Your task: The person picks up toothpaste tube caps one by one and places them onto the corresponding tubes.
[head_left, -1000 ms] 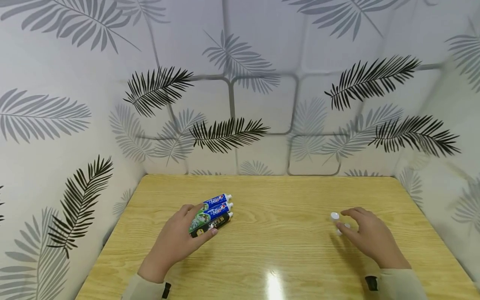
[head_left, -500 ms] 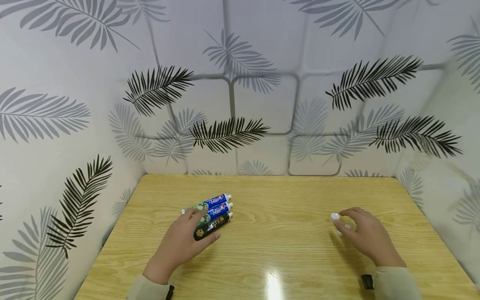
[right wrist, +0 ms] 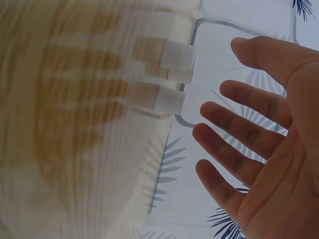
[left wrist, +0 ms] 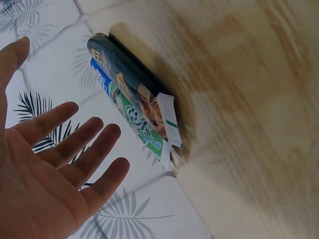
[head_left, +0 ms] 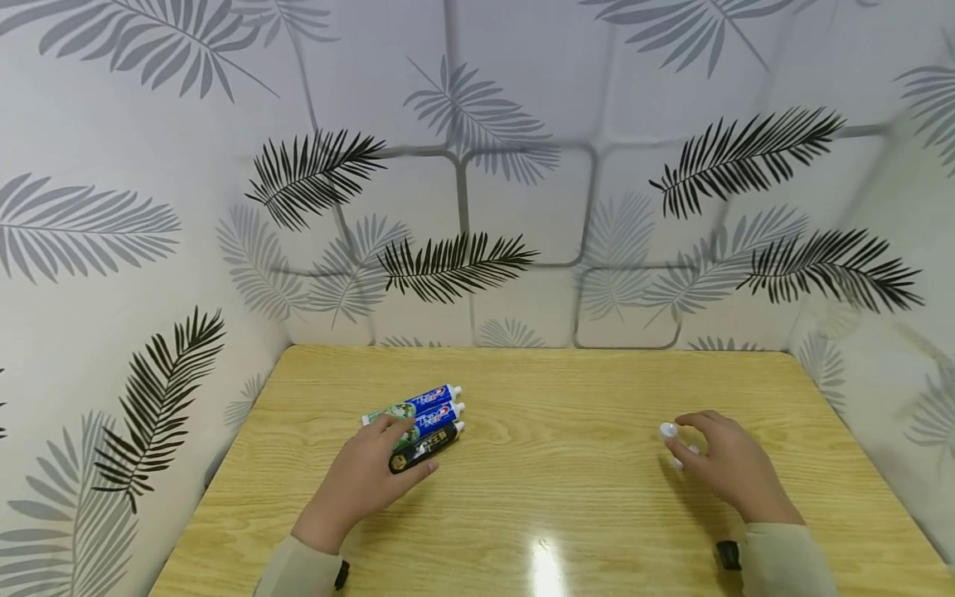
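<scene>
Three toothpaste tubes lie side by side on the left of the table in the head view: a black tube [head_left: 425, 448] nearest, then two blue-and-green tubes [head_left: 440, 417]. My left hand [head_left: 358, 477] hovers over their near ends, partly covering them. In the left wrist view its fingers [left wrist: 102, 144] are spread and hold nothing, apart from the tubes. On the right, small white screw caps [right wrist: 169, 101] stand on the table. My right hand [head_left: 734, 468] is beside them, its fingers [right wrist: 239, 117] relaxed and apart from the caps. It partly hides them in the head view.
A wooden table [head_left: 545, 489] lies beneath both hands, with a bright reflection near its front. Leaf-patterned walls [head_left: 522, 199] enclose it at the back and sides. Between the tubes and the caps stretches bare tabletop.
My left hand has drawn slightly back and right, showing more of the tubes. My right forearm has shifted slightly left, while the caps stay in place.
</scene>
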A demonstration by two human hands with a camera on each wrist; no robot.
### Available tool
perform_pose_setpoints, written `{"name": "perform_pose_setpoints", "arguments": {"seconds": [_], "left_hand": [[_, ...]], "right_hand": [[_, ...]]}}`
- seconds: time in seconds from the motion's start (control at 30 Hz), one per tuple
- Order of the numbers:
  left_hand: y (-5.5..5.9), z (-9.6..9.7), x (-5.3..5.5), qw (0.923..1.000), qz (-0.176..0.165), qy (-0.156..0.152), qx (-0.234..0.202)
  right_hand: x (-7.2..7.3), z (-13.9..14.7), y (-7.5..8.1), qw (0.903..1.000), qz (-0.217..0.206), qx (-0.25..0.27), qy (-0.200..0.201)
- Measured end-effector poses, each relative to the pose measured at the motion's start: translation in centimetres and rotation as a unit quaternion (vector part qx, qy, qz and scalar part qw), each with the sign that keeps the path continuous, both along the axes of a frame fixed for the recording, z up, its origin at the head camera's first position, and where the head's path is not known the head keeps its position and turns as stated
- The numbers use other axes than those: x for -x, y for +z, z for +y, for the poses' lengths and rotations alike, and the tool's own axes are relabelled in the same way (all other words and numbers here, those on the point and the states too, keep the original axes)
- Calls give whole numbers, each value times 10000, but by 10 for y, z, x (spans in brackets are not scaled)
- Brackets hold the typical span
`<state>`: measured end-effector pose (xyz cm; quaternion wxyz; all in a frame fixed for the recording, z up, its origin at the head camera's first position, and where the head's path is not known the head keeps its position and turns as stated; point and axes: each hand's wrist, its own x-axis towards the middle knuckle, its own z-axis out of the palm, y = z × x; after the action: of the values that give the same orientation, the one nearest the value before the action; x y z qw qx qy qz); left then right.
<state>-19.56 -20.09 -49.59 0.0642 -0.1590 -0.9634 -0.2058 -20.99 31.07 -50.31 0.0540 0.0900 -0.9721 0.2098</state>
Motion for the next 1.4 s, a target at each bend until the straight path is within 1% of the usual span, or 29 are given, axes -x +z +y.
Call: {"name": "perform_pose_setpoints", "arguments": {"seconds": [0.2, 0.47, 0.57, 0.7, 0.83, 1.0, 1.27, 1.4], "left_hand": [[-3, 1, 5, 10000, -31, -22, 2], [-6, 1, 9, 9999, -123, 20, 119], [-7, 2, 9, 9995, -261, 34, 143], [-8, 3, 10, 9990, -412, 17, 155], [-8, 4, 11, 9990, -417, -20, 149], [-10, 4, 9, 9987, -462, 2, 209], [-11, 5, 9, 9988, -387, 27, 303], [-10, 7, 9, 9991, -347, -20, 256]], "right_hand": [[5, 3, -2, 10000, -3, -19, 26], [12, 5, -1, 9998, -166, -92, 47], [14, 5, -2, 9997, -207, -87, 79], [16, 6, -4, 9998, -159, -102, 100], [18, 6, -7, 9998, -57, -134, 127], [20, 5, -12, 9997, 12, -187, 181], [26, 3, -16, 9992, -128, -283, 237], [28, 2, -17, 9992, -147, -281, 241]]}}
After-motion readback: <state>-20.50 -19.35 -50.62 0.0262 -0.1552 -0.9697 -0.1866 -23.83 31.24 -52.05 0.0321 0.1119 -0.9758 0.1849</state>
